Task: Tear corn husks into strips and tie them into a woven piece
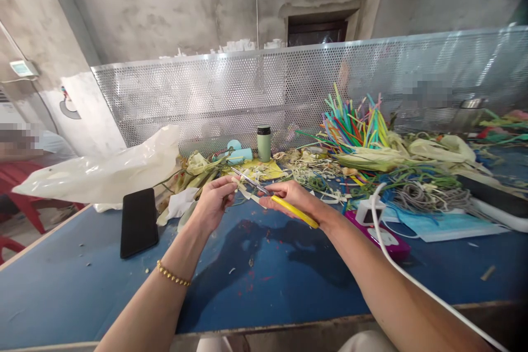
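In my right hand (293, 197) is a pair of scissors (295, 212) with yellow handles, fingers wrapped round it. Its metal blades point left and away, close to the fingertips of my left hand (216, 198). Those fingertips pinch a thin pale strip (246, 193), which looks like corn husk and runs down and right past the blades. Whether the blades touch the strip I cannot tell. A bead bracelet (173, 275) circles my left wrist. Both hands are raised over the blue table (247, 297).
A black phone (139, 223) and a pale plastic bag (107, 170) lie left. Behind my hands stand a green bottle (264, 144) and husk scraps (309, 164). To the right are colourful stems (358, 126), cord (429, 198), a purple box (396, 247) and a white cable (383, 242).
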Tool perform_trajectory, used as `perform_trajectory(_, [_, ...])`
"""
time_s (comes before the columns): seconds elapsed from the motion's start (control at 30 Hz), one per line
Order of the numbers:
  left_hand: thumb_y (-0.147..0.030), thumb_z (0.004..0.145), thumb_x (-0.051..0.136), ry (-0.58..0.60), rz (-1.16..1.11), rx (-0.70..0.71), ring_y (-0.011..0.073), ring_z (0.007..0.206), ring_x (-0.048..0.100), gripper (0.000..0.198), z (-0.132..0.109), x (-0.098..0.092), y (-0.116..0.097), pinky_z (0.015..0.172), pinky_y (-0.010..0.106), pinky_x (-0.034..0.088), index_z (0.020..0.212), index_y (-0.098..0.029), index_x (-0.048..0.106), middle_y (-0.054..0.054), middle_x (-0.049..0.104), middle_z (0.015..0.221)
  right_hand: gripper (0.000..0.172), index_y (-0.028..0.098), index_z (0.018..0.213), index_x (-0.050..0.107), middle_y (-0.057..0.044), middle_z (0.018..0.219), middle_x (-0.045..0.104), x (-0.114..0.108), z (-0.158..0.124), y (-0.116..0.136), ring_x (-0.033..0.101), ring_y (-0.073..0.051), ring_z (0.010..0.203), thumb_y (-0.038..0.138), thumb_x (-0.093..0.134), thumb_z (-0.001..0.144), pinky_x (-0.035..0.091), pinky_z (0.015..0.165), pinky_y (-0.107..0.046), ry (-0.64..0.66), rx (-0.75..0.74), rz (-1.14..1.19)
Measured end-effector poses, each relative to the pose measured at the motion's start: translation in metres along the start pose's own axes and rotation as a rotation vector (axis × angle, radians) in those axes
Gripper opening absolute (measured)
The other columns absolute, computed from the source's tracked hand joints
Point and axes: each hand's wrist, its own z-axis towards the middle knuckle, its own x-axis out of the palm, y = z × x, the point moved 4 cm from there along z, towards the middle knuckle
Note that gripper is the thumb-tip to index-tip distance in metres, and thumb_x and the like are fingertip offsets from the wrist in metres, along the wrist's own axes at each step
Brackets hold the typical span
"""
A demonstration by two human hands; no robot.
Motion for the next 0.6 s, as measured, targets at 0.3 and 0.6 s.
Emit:
perform_trajectory(0.3, [-0.022,0.057,0.079,-0.018,0.011,-0.018,0.0050,0.045,0.038,0.025,-0.0005,0.0004,-0.0001,0.041,0.021,0.022,0.078,-0.011,0.070,-0.004,0.048,0.057,0.049,0.013,0.101,0.074,-0.003,0.075,0.066,0.0002,0.0047,-0.0070,0.050,-0.009,0.056,0.049,0.075,0.069,0.032,0.046,-0.019,0.007,-0.032,-0.015])
perform_trajectory(0.6, [-0.020,0.056,0.078,-0.018,-0.029,-0.010,0.0049,0.046,0.039,0.025,-0.0006,0.0018,-0.0011,0.041,0.021,0.023,0.077,-0.010,0.069,-0.003,0.050,0.059,0.047,0.014,0.099,0.075,0.000,0.069,0.064,0.0005,0.0032,-0.0043,0.043,-0.007,0.049,0.051,0.074,0.069,0.027,0.044,-0.019,-0.025,-0.040,-0.074])
